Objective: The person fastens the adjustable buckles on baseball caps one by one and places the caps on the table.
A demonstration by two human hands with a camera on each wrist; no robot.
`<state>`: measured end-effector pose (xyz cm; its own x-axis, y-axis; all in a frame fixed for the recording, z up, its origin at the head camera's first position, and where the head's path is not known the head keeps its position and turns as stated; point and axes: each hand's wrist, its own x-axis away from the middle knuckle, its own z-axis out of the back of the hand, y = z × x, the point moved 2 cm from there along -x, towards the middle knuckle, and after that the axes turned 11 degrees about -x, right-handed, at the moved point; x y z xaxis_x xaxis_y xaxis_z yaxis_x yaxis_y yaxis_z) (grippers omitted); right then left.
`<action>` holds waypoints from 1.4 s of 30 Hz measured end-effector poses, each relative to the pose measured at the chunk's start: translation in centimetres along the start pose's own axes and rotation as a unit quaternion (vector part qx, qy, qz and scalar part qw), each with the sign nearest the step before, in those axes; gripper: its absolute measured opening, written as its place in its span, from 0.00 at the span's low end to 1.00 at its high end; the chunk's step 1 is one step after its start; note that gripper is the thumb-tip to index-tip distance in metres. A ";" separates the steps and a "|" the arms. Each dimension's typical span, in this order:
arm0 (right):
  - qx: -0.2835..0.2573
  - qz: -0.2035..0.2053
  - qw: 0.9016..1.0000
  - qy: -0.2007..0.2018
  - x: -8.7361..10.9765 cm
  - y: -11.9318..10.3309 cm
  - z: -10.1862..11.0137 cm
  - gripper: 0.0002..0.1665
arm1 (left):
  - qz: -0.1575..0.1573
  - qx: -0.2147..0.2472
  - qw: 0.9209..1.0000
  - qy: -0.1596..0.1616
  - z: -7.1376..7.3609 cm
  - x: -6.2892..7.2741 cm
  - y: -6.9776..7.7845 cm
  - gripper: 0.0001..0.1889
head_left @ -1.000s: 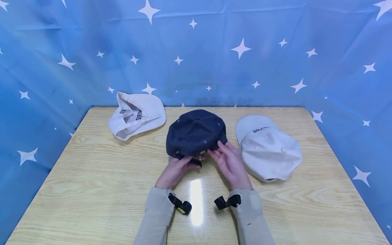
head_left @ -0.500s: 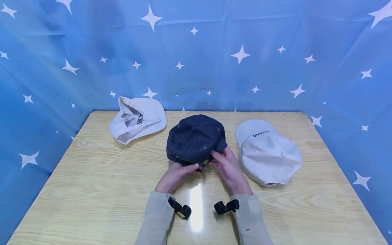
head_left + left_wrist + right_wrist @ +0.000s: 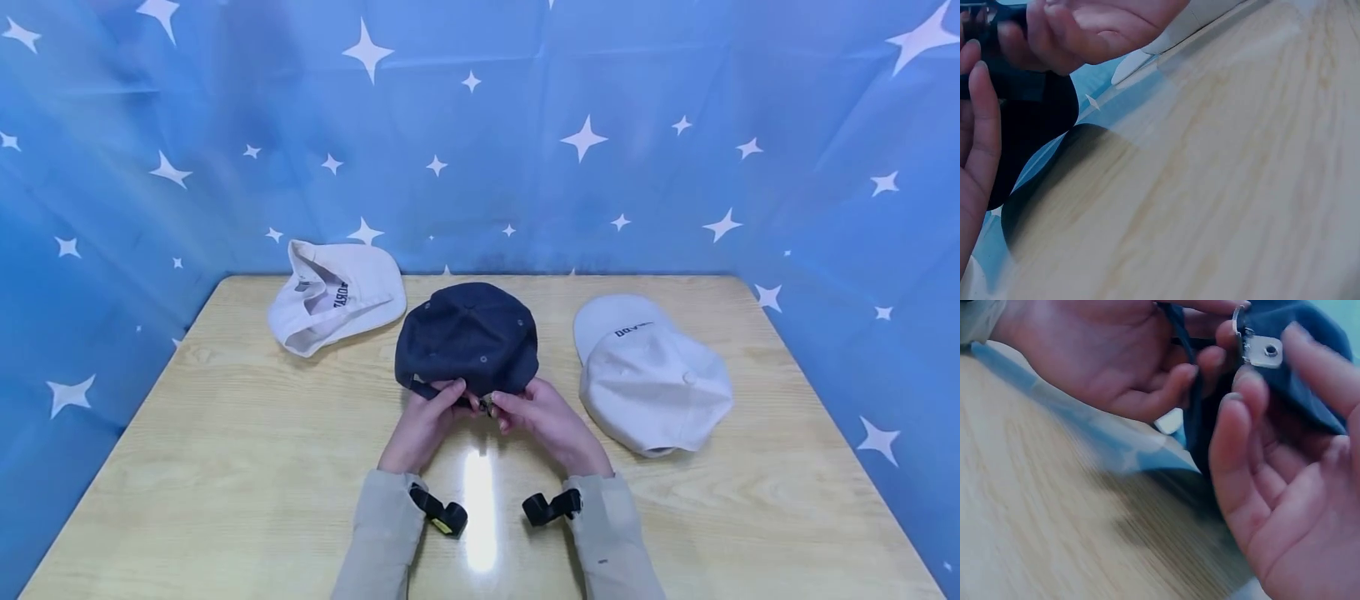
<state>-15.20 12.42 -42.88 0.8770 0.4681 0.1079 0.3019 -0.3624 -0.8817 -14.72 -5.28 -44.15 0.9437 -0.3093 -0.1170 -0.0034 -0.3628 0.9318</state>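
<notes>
Right hand (image 3: 551, 423) reaches the clasp (image 3: 1265, 352) on the navy cap (image 3: 467, 333), seemingly pinching; left hand (image 3: 417, 427) grips the strap (image 3: 426, 389): two-handed work now!

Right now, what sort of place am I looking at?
Perhaps a makeshift filming or demonstration corner: a starry blue backdrop hangs behind a wood-grain table, where the left hand and right hand hold a dark cap.
</notes>
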 end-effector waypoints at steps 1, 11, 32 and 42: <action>0.005 0.000 1.000 -0.007 -0.1 0.0 0.0 0.14 | -0.002 0.004 1.000 0.000 0.0 -0.1 0.0 0.06; -0.022 0.053 0.998 -0.013 -0.4 -0.5 -0.4 0.07 | 0.069 -0.168 0.983 0.002 0.3 -0.8 -0.9 0.20; -0.121 0.076 0.989 0.047 -0.6 -2.0 -0.3 0.07 | 0.109 -0.488 0.865 -0.037 -0.1 -1.0 0.2 0.19; -0.107 0.072 0.988 0.081 -0.7 -1.9 -0.4 0.06 | 0.109 -0.483 0.867 -0.059 0.6 -0.9 0.3 0.11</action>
<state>-16.25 12.43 -41.04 0.9600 0.2696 0.0759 0.2260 -0.5857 -0.7784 -15.75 -5.63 -43.98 0.9147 -0.3868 0.1172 0.1549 0.6034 0.7823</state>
